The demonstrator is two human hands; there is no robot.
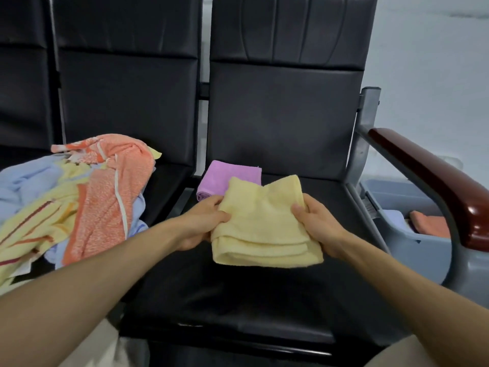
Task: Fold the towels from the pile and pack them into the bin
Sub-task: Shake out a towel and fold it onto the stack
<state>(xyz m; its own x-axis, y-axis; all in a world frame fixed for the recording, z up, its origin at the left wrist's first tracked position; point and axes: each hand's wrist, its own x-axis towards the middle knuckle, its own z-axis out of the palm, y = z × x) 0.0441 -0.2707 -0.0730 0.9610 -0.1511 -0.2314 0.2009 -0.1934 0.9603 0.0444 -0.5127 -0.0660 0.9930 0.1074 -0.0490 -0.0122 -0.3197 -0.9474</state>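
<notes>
A folded pale yellow towel is held just above the black seat. My left hand grips its left edge and my right hand grips its right edge, thumbs on top. Behind it a folded purple towel lies on the same seat. The pile of unfolded towels, orange, yellow-striped and light blue, covers the seat to the left. The grey-blue bin stands on the floor at the right, beyond the armrest, with an orange towel and a light blue one inside.
A dark red armrest on a grey metal frame rises between the seat and the bin. Black seat backs stand behind. A pale floor lies at the far right.
</notes>
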